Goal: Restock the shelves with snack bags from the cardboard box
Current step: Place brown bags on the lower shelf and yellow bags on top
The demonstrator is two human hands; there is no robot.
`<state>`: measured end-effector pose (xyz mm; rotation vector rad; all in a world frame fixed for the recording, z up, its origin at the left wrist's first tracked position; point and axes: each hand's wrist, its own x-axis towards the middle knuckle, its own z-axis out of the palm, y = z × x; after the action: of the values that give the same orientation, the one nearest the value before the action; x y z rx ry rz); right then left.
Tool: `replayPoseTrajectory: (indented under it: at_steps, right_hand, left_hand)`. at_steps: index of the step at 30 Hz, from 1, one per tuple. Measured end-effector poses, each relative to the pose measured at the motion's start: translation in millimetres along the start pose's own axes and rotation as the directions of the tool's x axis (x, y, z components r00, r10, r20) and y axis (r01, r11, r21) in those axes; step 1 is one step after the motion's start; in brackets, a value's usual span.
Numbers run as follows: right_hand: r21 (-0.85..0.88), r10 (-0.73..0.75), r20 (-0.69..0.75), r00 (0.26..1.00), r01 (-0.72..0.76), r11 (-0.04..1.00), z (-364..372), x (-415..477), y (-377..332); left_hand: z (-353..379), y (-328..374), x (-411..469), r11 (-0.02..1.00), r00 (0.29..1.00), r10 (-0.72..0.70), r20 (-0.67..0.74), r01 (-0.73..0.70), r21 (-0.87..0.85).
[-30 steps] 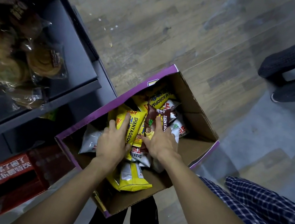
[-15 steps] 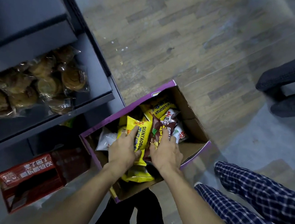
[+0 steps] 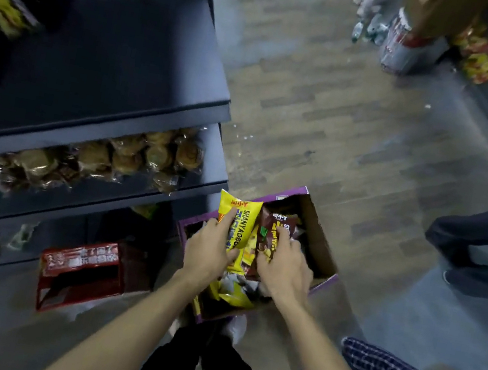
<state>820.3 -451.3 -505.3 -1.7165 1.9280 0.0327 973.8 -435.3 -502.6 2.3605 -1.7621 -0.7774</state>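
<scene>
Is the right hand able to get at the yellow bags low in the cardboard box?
Probably not yet: the right hand grips the brown bag, so its fingers are taken, though the low yellow bags lie uncovered nearby.

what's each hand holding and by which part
The left hand grips the yellow snack bag at its lower half; the right hand grips the brown snack bag at its lower half, both over the cardboard box.

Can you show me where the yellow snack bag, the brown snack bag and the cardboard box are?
yellow snack bag (image 3: pixel 246 218): head view, on its printed front, upper half.
brown snack bag (image 3: pixel 274 224): head view, on its upper front.
cardboard box (image 3: pixel 317 243): head view, on its inner right wall.
</scene>
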Motion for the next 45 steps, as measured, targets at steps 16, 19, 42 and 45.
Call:
replayPoseTrajectory:
  at_steps: [16,19,42,45]
  right_hand:
    - [-0.051,-0.381,-0.245,0.891,0.381,0.923,-6.2,-105.1,-200.0]
    - [-0.062,-0.428,-0.265,0.864,0.428,0.902,6.3,-134.1,-243.0]
    - [0.026,-0.564,-0.307,0.767,0.599,0.8,-9.0,-65.0,-420.6]
    - [0.109,-0.559,-0.311,0.769,0.613,0.783,-9.7,-27.9,-452.8]
  left_hand:
    - [-160.0,-131.1,-88.8,0.988,0.889,-0.08,-0.451,0.012,-0.151]
    - [-185.8,-174.0,-109.4,0.988,0.867,-0.096,-0.489,0.022,-0.156]
    - [-288.2,-273.2,-65.8,0.965,0.769,-0.211,-0.603,0.068,-0.252]
    - [-292.2,-275.1,-45.4,0.965,0.749,-0.232,-0.62,0.096,-0.245]
